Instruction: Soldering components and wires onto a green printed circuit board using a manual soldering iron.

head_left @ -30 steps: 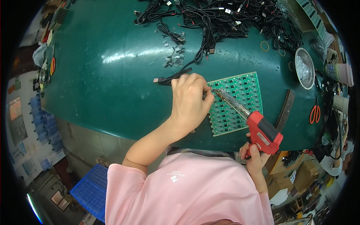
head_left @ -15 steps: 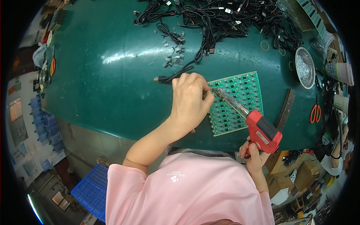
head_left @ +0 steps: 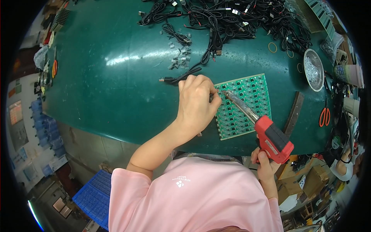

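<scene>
A green panel of small circuit boards (head_left: 251, 100) lies on the table before me. My left hand (head_left: 196, 102) is closed in a pinch at its upper left edge. A black USB cable (head_left: 170, 79) runs in behind this hand, its plug pointing left; my fingers hide the end they grip. My right hand (head_left: 266, 164) holds a red and black soldering gun (head_left: 272, 139) by its handle, below and right of the panel. The gun's long metal barrel slants up and left over the panel, with its tip a little right of my left fingertips.
A heap of black cables (head_left: 232, 19) covers the far side of the green table (head_left: 116, 96). Small metal parts (head_left: 179, 58) lie loose beyond my left hand. To the right are a dark bar (head_left: 294, 112), a metal bowl (head_left: 313, 70) of small pieces and orange-handled scissors (head_left: 324, 116).
The soldering gun has shifted slightly right and toward me, its tip drawing back from my left fingertips. My left hand has barely moved.
</scene>
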A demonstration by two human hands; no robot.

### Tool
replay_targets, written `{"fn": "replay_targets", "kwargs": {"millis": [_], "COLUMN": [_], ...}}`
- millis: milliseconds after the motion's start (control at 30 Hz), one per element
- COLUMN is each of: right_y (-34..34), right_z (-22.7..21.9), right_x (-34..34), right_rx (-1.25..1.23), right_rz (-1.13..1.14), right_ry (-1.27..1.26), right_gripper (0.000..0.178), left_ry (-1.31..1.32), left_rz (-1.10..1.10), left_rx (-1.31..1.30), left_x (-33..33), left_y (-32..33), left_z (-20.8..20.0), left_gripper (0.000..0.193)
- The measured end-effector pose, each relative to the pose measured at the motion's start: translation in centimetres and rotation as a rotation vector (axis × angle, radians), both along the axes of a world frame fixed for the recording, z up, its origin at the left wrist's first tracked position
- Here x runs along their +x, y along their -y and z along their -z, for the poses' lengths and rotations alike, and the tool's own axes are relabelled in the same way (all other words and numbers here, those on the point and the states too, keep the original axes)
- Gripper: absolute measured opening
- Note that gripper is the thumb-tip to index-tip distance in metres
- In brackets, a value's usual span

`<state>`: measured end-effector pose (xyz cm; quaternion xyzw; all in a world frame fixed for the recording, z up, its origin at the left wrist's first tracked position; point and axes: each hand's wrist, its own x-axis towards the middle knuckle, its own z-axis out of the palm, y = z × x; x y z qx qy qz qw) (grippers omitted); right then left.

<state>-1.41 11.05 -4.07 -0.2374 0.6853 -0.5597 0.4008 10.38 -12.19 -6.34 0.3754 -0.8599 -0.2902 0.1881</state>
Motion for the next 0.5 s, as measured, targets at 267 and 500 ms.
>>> {"fn": "replay_targets", "kwargs": {"millis": [267, 500], "right_y": [0.43, 0.91], "right_z": [0.05, -0.09], "right_x": [0.23, 0.11], "right_rx": [0.011, 0.003], "right_rz": [0.021, 0.053], "right_ry": [0.025, 0.024], "right_gripper": [0.039, 0.038], "left_ry": [-0.006, -0.018], "left_rz": [0.008, 0.049], "left_rx": [-0.01, -0.024], "left_x": [0.0, 0.45], "left_y": [0.12, 0.53], "left_z": [-0.07, -0.49], "left_gripper": [0.006, 0.007]}}
